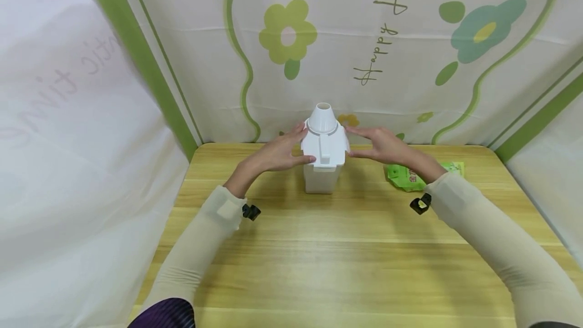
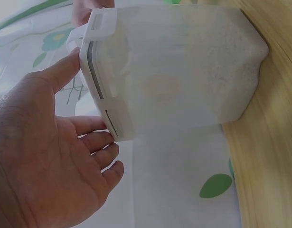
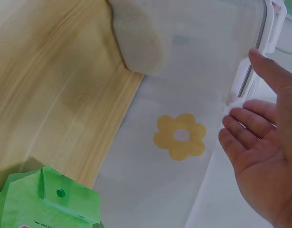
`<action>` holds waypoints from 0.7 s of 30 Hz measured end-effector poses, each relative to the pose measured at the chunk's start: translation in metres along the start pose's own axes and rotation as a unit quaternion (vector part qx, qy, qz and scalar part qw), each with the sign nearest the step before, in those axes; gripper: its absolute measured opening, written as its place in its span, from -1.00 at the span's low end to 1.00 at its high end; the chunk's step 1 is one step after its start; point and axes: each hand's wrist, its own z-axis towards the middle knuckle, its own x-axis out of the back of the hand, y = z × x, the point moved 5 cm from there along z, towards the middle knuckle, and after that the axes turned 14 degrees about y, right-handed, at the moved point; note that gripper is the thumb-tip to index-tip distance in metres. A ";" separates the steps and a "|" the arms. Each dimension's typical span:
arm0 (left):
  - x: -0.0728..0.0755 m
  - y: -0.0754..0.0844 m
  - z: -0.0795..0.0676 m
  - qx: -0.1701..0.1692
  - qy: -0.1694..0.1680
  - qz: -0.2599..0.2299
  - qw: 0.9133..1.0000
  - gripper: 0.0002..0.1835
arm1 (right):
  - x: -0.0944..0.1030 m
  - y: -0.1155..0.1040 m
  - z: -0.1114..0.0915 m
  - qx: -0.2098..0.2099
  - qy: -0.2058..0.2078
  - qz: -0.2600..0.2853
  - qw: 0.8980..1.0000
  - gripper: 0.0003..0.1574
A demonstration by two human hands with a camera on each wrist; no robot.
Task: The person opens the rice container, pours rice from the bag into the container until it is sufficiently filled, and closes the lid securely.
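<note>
A translucent storage container stands upright near the table's back edge. Pale, grainy contents lie in its lower part. On top is a white lid with a cone-shaped spout and a raised handle. My left hand touches the lid's left side, thumb at its front edge, fingers extended along the side. At the opposite side, my right hand has its thumb tip against the side latch, which sticks out slightly. Its other fingers extend beside the lid.
A green packet lies on the wooden table, partly behind my right forearm. White curtains with printed flowers rise behind the table and at both sides. Small black wrist cameras sit on both sleeves.
</note>
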 end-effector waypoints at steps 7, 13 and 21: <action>0.000 0.000 -0.001 0.004 0.000 -0.009 1.000 0.05 | -0.004 0.008 0.004 -0.008 -0.016 0.015 1.000 -0.07; 0.000 0.000 -0.001 0.007 -0.001 -0.013 1.000 0.05 | -0.007 0.015 0.006 -0.022 -0.017 0.060 0.998 -0.08; 0.000 0.000 -0.001 0.014 -0.003 -0.016 1.000 0.06 | -0.017 0.026 0.007 -0.046 -0.019 0.130 0.990 -0.19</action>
